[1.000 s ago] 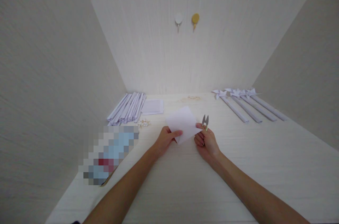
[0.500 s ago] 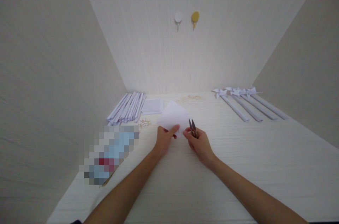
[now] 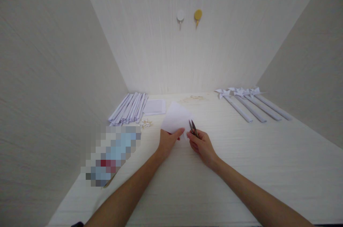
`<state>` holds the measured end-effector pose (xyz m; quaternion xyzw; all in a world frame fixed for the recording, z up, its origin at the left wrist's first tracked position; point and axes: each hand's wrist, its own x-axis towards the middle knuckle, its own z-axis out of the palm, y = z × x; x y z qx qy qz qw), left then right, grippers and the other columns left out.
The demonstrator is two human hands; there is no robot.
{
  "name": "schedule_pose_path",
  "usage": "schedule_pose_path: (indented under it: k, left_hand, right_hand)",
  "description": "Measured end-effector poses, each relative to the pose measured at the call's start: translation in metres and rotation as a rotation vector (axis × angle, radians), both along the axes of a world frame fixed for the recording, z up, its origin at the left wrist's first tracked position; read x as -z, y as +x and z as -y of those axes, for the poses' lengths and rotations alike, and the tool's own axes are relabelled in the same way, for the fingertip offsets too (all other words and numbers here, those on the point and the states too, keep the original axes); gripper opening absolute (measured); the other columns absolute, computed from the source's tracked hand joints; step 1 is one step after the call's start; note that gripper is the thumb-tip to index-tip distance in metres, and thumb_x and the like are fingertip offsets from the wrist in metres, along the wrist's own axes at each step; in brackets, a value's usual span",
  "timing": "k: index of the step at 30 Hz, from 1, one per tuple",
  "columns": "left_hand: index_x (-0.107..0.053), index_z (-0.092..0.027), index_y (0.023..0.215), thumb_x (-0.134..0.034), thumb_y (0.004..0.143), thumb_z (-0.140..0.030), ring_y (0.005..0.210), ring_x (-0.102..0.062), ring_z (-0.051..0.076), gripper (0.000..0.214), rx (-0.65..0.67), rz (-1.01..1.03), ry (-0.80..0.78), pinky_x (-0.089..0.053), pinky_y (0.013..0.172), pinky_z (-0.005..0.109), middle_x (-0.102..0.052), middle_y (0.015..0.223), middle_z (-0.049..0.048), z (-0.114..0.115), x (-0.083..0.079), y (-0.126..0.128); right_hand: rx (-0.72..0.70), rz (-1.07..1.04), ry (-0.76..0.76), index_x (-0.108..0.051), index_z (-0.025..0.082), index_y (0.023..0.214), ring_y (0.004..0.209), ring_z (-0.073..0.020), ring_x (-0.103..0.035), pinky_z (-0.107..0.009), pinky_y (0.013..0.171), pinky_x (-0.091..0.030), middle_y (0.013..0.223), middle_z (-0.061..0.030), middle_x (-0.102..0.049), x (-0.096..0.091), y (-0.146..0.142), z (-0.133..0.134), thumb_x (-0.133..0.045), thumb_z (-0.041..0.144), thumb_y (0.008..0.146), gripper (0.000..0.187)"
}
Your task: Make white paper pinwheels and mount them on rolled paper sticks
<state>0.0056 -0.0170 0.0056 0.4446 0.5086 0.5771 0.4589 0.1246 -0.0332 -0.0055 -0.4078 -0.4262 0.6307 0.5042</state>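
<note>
A white sheet of paper (image 3: 175, 116) is pinched by its near edge in my left hand (image 3: 169, 139), thumb on top. My right hand (image 3: 202, 145) is closed around a small pair of thread snips (image 3: 193, 129), whose dark blades point up and away from me. The blades are a little apart and lie close to the paper's right edge; whether they touch it I cannot tell. The right fingertips are near the paper's lower right corner.
To the left lie a bundle of rolled paper sticks (image 3: 128, 108), a stack of paper squares (image 3: 154, 107), small pale pieces (image 3: 146, 123) and a blurred-out package (image 3: 114, 157). Several paper pinwheels (image 3: 238, 107) on sticks lie at right. Two hooks (image 3: 198, 15) hang on the back wall.
The snips have shifted slightly left, toward the paper, and their blades have tilted leftward. My left thumb has slid a little to the right on the paper.
</note>
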Motion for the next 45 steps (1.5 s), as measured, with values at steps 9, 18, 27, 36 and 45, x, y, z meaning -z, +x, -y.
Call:
schedule_pose_path:
  k: [9, 18, 27, 36, 45]
  left_hand:
    - [-0.056, -0.014, 0.053, -0.067, 0.054, -0.023, 0.042, -0.050, 0.010, 0.014, -0.047, 0.030, 0.024, -0.040, 0.039, 0.020, -0.056, 0.047, -0.0011, -0.003, 0.002, -0.002]
    - [-0.056, -0.014, 0.054, -0.067, 0.052, -0.020, 0.039, -0.047, 0.008, 0.013, -0.024, 0.084, 0.002, -0.037, 0.036, 0.018, -0.055, 0.045, -0.0025, 0.000, -0.002, 0.001]
    - [-0.057, -0.014, 0.054, -0.068, 0.054, -0.026, 0.040, -0.047, 0.009, 0.016, 0.029, 0.046, 0.018, -0.037, 0.037, 0.019, -0.056, 0.046, -0.0010, -0.001, 0.003, -0.001]
    - [-0.054, -0.015, 0.050, -0.068, 0.054, -0.030, 0.037, -0.042, 0.007, 0.021, 0.063, 0.025, 0.026, -0.032, 0.035, 0.019, -0.050, 0.041, -0.0032, -0.002, 0.010, -0.002]
    - [-0.053, -0.015, 0.050, -0.067, 0.056, -0.030, 0.037, -0.043, 0.008, 0.021, 0.066, -0.005, 0.027, -0.033, 0.036, 0.019, -0.050, 0.042, -0.0030, -0.002, 0.009, -0.002]
  right_hand:
    - [0.030, 0.206, 0.098, -0.055, 0.017, 0.062, 0.039, -0.0037, -0.023, -0.021, 0.038, -0.014, 0.042, 0.0102, -0.030, -0.003, 0.001, 0.002, -0.070, 0.033, 0.054, 0.023]
    - [0.085, 0.175, 0.044, -0.053, 0.017, 0.062, 0.037, -0.0039, -0.024, -0.022, 0.037, -0.015, 0.042, 0.0095, -0.034, 0.002, 0.000, 0.000, -0.070, 0.040, 0.053, 0.030]
    - [0.114, 0.100, -0.002, -0.052, 0.017, 0.063, 0.035, -0.0030, -0.022, -0.021, 0.035, -0.013, 0.040, 0.0110, -0.031, -0.002, -0.002, -0.001, -0.070, 0.041, 0.052, 0.033]
    - [0.040, 0.078, 0.011, -0.046, 0.018, 0.060, 0.035, -0.0025, -0.021, -0.020, 0.034, -0.012, 0.039, 0.0112, -0.030, 0.001, -0.001, -0.001, -0.068, 0.042, 0.057, 0.033]
    - [0.048, 0.078, -0.002, -0.044, 0.018, 0.059, 0.034, -0.0021, -0.020, -0.019, 0.034, -0.011, 0.038, 0.0118, -0.029, -0.003, -0.002, 0.000, -0.068, 0.040, 0.057, 0.032]
